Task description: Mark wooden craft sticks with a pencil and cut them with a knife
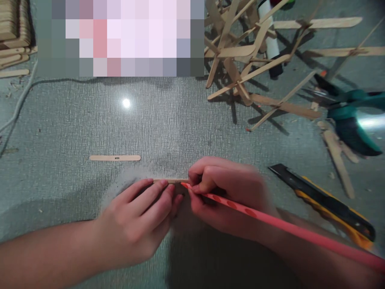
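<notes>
A thin wooden stick (168,181) lies across the table in front of me, its left part under the fingertips of my left hand (138,216). My right hand (225,196) pinches a long red pencil (270,220), whose tip touches the stick near a small dark mark. The pencil slants down to the lower right edge. Above my left hand, a second wooden stick (102,158) lies flat with a small dark mark at its middle.
Crossed wooden sticks (234,86) and a white tube (272,36) fill the back right. Green-handled pliers (345,124) and a yellow-black utility knife (325,204) lie at the right. Stacked sticks (15,24) and a cable (22,96) are at the left.
</notes>
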